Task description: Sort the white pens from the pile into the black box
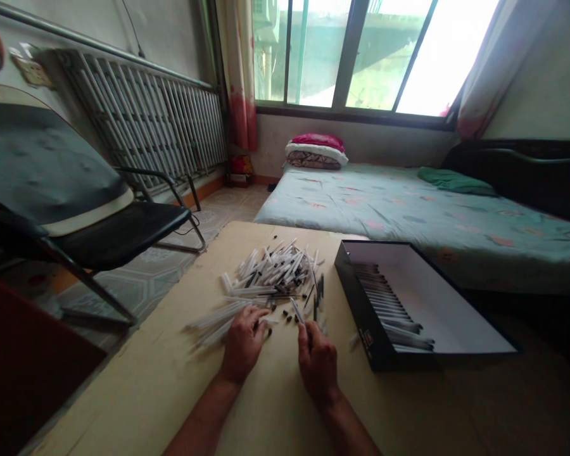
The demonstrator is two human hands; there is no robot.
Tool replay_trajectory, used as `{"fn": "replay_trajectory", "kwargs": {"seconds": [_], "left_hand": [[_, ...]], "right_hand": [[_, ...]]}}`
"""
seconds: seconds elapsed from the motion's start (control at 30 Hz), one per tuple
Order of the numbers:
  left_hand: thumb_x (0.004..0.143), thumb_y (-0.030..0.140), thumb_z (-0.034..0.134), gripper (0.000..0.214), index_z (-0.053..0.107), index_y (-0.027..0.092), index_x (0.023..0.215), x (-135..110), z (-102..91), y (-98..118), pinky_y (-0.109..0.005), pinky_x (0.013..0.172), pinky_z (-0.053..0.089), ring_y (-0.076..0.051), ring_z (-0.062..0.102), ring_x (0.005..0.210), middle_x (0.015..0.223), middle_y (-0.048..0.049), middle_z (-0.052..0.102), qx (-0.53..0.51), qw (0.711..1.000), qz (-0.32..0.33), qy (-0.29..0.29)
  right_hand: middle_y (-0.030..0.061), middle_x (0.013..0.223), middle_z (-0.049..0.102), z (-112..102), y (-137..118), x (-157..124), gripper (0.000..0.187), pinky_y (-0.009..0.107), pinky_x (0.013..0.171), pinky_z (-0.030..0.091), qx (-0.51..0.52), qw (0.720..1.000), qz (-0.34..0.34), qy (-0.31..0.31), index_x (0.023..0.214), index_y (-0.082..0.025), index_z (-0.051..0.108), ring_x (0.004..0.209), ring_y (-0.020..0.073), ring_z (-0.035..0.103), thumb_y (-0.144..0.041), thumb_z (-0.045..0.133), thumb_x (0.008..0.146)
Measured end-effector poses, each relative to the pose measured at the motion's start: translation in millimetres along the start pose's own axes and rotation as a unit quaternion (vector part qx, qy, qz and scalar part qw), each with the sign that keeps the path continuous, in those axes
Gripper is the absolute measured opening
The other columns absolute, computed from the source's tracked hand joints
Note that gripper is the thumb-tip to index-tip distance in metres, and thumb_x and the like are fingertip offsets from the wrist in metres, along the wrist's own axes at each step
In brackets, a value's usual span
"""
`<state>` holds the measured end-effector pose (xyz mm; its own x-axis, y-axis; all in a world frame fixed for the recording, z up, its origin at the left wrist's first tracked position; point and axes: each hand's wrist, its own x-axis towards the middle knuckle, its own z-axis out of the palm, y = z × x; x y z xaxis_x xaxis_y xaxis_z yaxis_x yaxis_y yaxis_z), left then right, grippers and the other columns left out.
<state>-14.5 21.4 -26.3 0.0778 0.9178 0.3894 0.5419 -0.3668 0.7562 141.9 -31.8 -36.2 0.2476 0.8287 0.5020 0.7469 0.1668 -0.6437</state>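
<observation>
My right hand (317, 364) is closed round a slim pen (295, 308), whose pale, pointed end sticks up past the fingers. Across from it, my left hand (243, 342) has its fingers curled together just above the table; a small pale piece shows at the fingertips, too blurred to name. Clear white pen barrels (213, 316) lie in a bundle beside and partly behind the left hand. Beyond both hands is a loose heap of pen parts (285, 269), white and black. Small black caps (286, 313) are scattered between the hands.
A black box (356, 304) with a white inside stands on the table (161, 373) to the right, holding a row of pens (384, 304). A bed (361, 196) adjoins the table's far side. On the left are a black chair (123, 228) and a radiator (147, 114).
</observation>
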Motion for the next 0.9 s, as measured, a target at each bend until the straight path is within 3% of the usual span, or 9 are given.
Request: {"fn": "replay_trajectory", "kwargs": {"seconds": [0.17, 0.3, 0.47, 0.57, 0.7, 0.8, 0.9], "left_hand": [[0.073, 0.008, 0.052, 0.029, 0.069, 0.019, 0.094, -2, 5.3, 1, -0.041, 0.082, 0.045, -0.026, 0.054, 0.090, 0.091, -0.0091, 0.061, 0.113, 0.991, 0.059, -0.041], [0.076, 0.012, 0.053, 0.018, 0.066, 0.020, 0.084, 0, 5.6, 2, -0.042, 0.081, 0.044, -0.027, 0.054, 0.088, 0.087, -0.0078, 0.062, 0.096, 0.993, 0.066, -0.028], [0.077, 0.029, 0.061, 0.013, 0.067, 0.022, 0.086, 4, -1.6, 5, -0.036, 0.081, 0.044, -0.024, 0.060, 0.084, 0.085, -0.0064, 0.067, -0.095, 0.994, -0.034, 0.039], [0.072, 0.032, 0.068, 0.019, 0.067, 0.020, 0.087, 6, -6.7, 5, -0.028, 0.070, 0.046, -0.019, 0.061, 0.074, 0.082, -0.0046, 0.068, -0.240, 0.963, -0.120, 0.029], [0.067, 0.030, 0.074, 0.024, 0.067, 0.016, 0.085, 8, -9.9, 5, -0.020, 0.055, 0.039, -0.009, 0.049, 0.055, 0.063, 0.0023, 0.060, -0.385, 0.903, -0.188, 0.008], [0.065, 0.030, 0.076, 0.025, 0.067, 0.014, 0.082, 8, -8.6, 7, -0.019, 0.053, 0.037, -0.008, 0.045, 0.052, 0.058, 0.0039, 0.055, -0.441, 0.872, -0.215, 0.010], [0.065, 0.033, 0.076, 0.026, 0.066, 0.014, 0.080, 8, -6.2, 8, -0.020, 0.053, 0.037, -0.008, 0.046, 0.053, 0.061, 0.0025, 0.058, -0.454, 0.862, -0.226, 0.015]], "right_hand": [[0.0038, 0.063, 0.063, 1, 0, 0, 0.033, 0.022, 0.056, 0.036, 0.000, 1.000, -0.006, -0.006, 0.079, -0.018, 0.057, 0.058, 0.0154, 0.059, -0.033, 0.033, 0.096], [0.0019, 0.061, 0.060, 0, -2, 0, 0.033, 0.021, 0.055, 0.035, -0.009, 1.000, -0.016, -0.006, 0.075, -0.019, 0.056, 0.053, 0.0133, 0.056, -0.030, 0.033, 0.096], [0.0010, 0.061, 0.059, -2, -5, 0, 0.029, 0.020, 0.055, 0.035, -0.002, 0.999, -0.044, -0.028, 0.073, -0.019, 0.055, 0.054, 0.0121, 0.056, -0.027, 0.037, 0.094], [0.0011, 0.062, 0.059, -4, -8, -1, 0.026, 0.019, 0.056, 0.035, 0.009, 0.997, -0.057, -0.055, 0.075, -0.018, 0.057, 0.054, 0.0115, 0.056, -0.026, 0.039, 0.093], [0.0003, 0.062, 0.059, -6, -12, -2, 0.023, 0.019, 0.056, 0.034, 0.022, 0.994, -0.066, -0.083, 0.079, -0.018, 0.058, 0.055, 0.0111, 0.055, -0.025, 0.040, 0.092], [0.0000, 0.063, 0.059, -6, -13, -3, 0.022, 0.019, 0.056, 0.033, 0.026, 0.992, -0.070, -0.098, 0.081, -0.018, 0.058, 0.054, 0.0109, 0.054, -0.025, 0.041, 0.091], [0.0002, 0.063, 0.058, -6, -13, -4, 0.021, 0.020, 0.057, 0.033, 0.023, 0.992, -0.072, -0.106, 0.082, -0.017, 0.058, 0.055, 0.0110, 0.054, -0.025, 0.041, 0.091]]}}
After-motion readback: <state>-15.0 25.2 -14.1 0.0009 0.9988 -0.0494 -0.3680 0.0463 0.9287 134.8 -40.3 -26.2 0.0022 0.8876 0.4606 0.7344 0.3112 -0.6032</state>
